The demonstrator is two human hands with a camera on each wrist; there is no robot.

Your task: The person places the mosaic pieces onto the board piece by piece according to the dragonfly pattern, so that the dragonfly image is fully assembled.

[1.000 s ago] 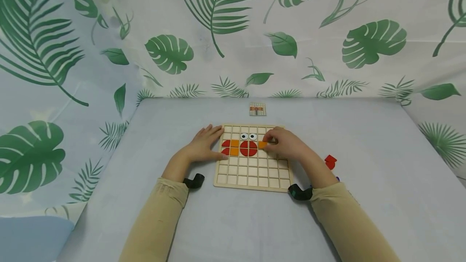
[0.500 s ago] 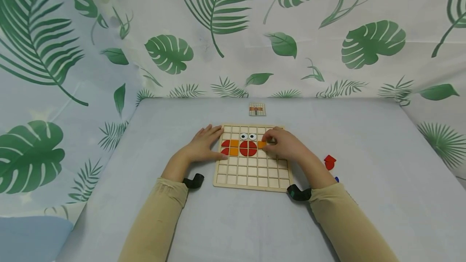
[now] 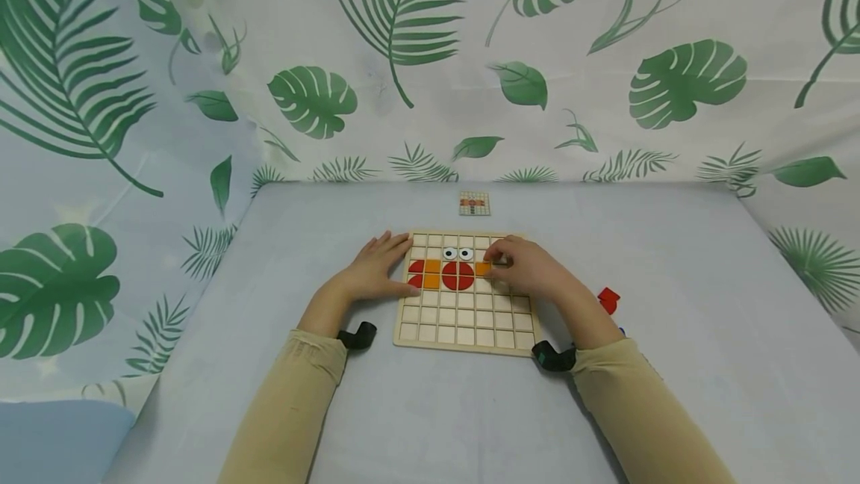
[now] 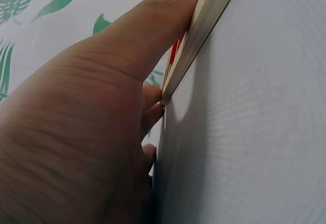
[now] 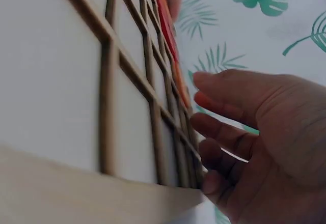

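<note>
A square wooden grid board [image 3: 466, 331] lies on the table in the head view. My left hand [image 3: 372, 269] rests at its left side, fingers fairly straight. In the left wrist view the left thumb [image 4: 153, 25] touches the board edge [image 4: 204, 25]. My right hand [image 3: 527, 267] bends over the right part of the board. Its thumb and forefinger pinch an orange square tile [image 3: 482, 269] in a cell beside a red circle of tiles [image 3: 458, 275]. Two round eye tiles [image 3: 458, 253] sit above that circle. Orange tiles [image 3: 432, 275] and red curved tiles [image 3: 415, 275] fill cells at left.
A small picture card [image 3: 474, 203] lies behind the board. Right of the right forearm are loose red tiles [image 3: 608, 300] and a partly hidden blue piece [image 3: 622, 332]. A leaf-patterned cloth [image 3: 430, 66] hangs behind the table.
Almost nothing differs. Both hands keep their places at the board, and the orange tile stays at the right fingertips.
</note>
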